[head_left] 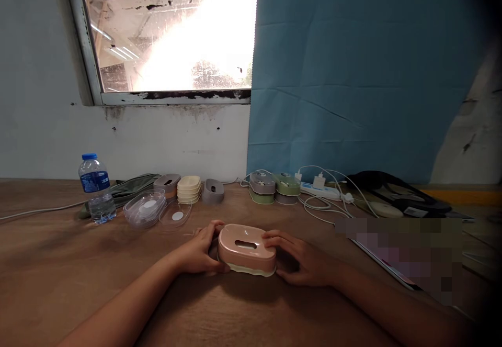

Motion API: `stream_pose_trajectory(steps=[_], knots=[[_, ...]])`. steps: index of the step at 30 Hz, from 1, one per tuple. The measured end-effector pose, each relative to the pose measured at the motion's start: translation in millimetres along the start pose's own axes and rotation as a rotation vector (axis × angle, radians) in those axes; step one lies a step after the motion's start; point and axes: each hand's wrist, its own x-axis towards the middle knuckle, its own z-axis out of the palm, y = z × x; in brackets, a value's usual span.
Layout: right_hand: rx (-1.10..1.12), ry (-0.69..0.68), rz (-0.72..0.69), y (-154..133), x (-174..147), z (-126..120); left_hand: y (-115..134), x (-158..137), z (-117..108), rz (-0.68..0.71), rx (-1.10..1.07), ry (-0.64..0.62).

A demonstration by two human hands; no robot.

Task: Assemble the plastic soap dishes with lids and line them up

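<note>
A pink plastic box (247,237), rounded at the corners like a soap dish, sits on the table between my hands. It has a slot in its top and a wavy cream rim along the bottom. My left hand (202,253) grips its left end, the thumb low at the front corner and the fingers behind. On the other end, my right hand (304,259) lays its fingertips over the top edge, with the thumb by the lower right corner. The box's underside and anything inside it are hidden.
Along the back stand a water bottle (96,190), clear lids (145,208), stacked cream trays (189,189), a grey slotted part (213,191) and stacked green and grey boxes (287,187). Farther right are a power strip (323,191) with cables, a black strap (392,190) and a blurred-out flat device (386,263).
</note>
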Motion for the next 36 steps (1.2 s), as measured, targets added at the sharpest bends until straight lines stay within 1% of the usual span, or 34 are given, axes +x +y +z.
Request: stream_pose_trajectory(steps=[5,12,17,23,28,32,34,36], knots=[[0.004,-0.006,0.019,-1.7,0.5,-0.8,-3.5,0.6,1.2,0.035,0.016,0.021],[0.009,-0.030,0.010,-1.2,0.7,-0.7,1.1,0.6,-1.3,0.115,0.084,0.009],[0.005,-0.032,0.003,-3.2,1.2,-1.2,5.0,-1.1,-3.4,0.131,0.122,0.014],[-0.002,-0.059,0.011,-5.7,1.8,-3.0,3.9,-1.4,-4.6,0.131,0.143,-0.017],[-0.012,-0.056,-0.004,-5.5,2.5,-2.7,4.8,-2.8,-6.1,0.142,0.171,-0.022],[-0.018,-0.055,0.011,-5.9,3.6,-2.8,7.1,-4.2,-8.8,0.163,0.215,-0.022],[-0.015,-0.051,0.016,-5.7,3.7,-3.1,5.9,-3.3,-12.0,0.181,0.261,0.008],[-0.008,-0.052,0.024,-5.0,3.3,-3.5,1.3,-1.2,-16.9,0.166,0.332,0.118]])
